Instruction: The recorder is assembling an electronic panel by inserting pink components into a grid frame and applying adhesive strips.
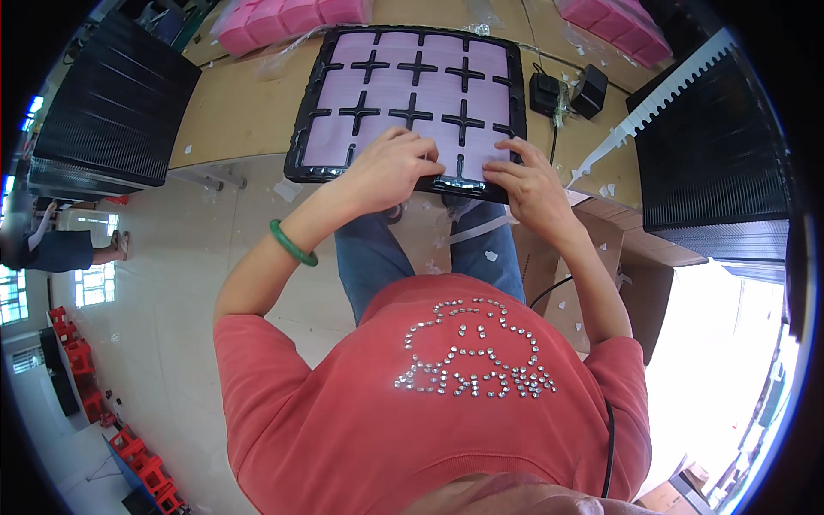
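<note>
A black plastic tray (410, 107) with cross-shaped ribs lies in front of me, and pale pink foam-like sheeting (433, 90) shows between the ribs. My left hand (396, 169) is at the middle of its near rim, fingers bent and closed on the edge. Near the right front corner, my right hand (532, 184) has its fingers bent over the same rim, fingertips against the pink surface. Shiny clear film glints along the near edge between the two hands. The undersides of the fingers are hidden, so anything small held there cannot be seen.
Black stacks of trays (112, 103) (721, 146) stand left and right. Pink foam blocks (287, 21) (618, 30) lie at the back of the cardboard-covered table (227, 116). Black power adapters (588, 92) and a white toothed strip (661, 107) are right of the tray. Red stools (81, 360) stand far left.
</note>
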{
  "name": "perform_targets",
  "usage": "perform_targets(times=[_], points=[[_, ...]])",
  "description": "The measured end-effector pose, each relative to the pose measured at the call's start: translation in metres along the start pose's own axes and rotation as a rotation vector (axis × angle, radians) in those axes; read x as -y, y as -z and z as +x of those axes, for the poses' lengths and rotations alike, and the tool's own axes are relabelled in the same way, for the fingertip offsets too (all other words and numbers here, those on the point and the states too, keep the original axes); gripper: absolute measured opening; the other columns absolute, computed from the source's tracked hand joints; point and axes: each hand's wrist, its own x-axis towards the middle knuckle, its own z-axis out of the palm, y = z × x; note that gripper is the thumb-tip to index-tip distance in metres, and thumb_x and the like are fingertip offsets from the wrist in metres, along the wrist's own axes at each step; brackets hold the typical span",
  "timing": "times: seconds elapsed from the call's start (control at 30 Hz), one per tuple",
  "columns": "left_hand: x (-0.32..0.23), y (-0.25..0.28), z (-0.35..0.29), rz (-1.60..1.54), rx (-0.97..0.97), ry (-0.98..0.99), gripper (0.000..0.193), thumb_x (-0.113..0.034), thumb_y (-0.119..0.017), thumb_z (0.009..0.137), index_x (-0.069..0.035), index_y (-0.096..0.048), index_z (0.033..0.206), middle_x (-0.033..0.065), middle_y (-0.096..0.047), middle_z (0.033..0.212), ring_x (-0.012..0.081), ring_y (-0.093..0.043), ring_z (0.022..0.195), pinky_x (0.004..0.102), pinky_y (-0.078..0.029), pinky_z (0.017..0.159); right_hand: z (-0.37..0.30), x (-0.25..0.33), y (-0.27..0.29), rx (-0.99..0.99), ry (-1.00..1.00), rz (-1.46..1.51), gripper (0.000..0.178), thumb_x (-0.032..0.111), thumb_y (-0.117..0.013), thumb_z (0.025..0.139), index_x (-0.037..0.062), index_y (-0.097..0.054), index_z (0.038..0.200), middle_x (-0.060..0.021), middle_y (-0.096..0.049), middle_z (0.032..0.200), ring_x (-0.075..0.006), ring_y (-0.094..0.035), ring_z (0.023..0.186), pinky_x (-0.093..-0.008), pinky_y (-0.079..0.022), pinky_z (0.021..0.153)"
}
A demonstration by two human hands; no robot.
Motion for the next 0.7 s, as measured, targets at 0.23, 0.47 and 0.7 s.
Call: perform_targets(times=[0.23,0.47,0.7], points=[[-0.009,-0.018,0.046,0.035,-0.218,-0.052,0.035,-0.001,-0.057,0.08,-0.01,-0.071,0.11,0.0048,-0.064,0.112,0.0252,-0.059,0.108,0.0403,-0.041,0.102,0.01,-0.018,-0.004,-0.039,-0.119,-0.036,0.028,0.0,-0.06,0.076,0.0056,-0.072,0.099,-0.0034,-0.069,0.112,-0.0287,-0.052,0.125,-0.0446,-0.04,0.108],[-0.024,-0.019,0.031,-0.014,-0.028,-0.079,0.03,-0.006,-0.057,0.082,-0.009,-0.071,0.108,0.0044,-0.066,0.115,0.0227,-0.058,0.115,0.0458,-0.035,0.111,-0.008,-0.001,0.002,0.0,-0.113,-0.025,0.026,0.0,-0.061,0.073,0.0051,-0.073,0.096,-0.0034,-0.07,0.11,-0.0287,-0.051,0.126,-0.0472,-0.036,0.113],[0.018,0.02,-0.041,0.266,-0.38,0.284,0.04,0.006,-0.055,0.077,-0.005,-0.067,0.113,0.0104,-0.063,0.121,0.0316,-0.056,0.117,0.0459,-0.041,0.104,0.005,-0.006,-0.004,-0.061,-0.063,-0.034,0.028,-0.003,-0.061,0.071,0.005,-0.073,0.096,-0.0026,-0.07,0.113,-0.0294,-0.05,0.129,-0.0473,-0.037,0.113]])
